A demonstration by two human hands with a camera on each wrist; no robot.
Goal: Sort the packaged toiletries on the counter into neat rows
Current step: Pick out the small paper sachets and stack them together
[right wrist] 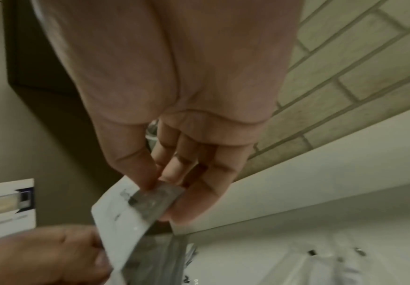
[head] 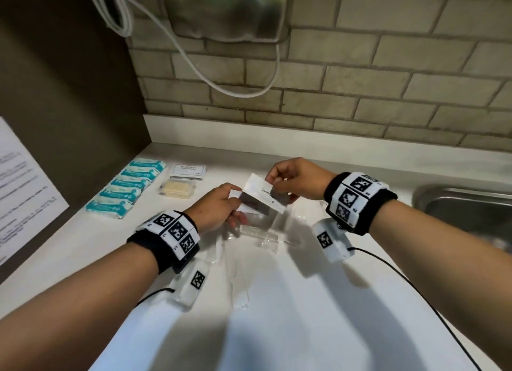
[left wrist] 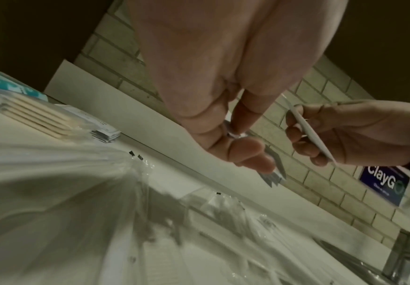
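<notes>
Above the middle of the white counter [head: 346, 165], both hands hold flat sachets. My right hand [head: 273, 180] pinches the top corner of a white toothpaste sachet [head: 263, 193] between thumb and fingers. My left hand [head: 235, 201] grips a small stack of silvery sachets [head: 256, 208] just under it, and the two overlap. In the right wrist view the right hand [right wrist: 159, 185] nips the white sachet [right wrist: 125, 210]. The left wrist view shows the left hand [left wrist: 238, 135] curled round the silvery sachets [left wrist: 273, 171]. Clear comb packets [head: 266, 233] lie below the hands.
At the back left lie a row of teal packets [head: 124, 189], a pile of white sachets [head: 189, 171] and a clear pack of beige sticks [head: 177, 190]. A steel sink [head: 465, 207] is at the right. A brick wall and a hand dryer [head: 227, 10] stand behind.
</notes>
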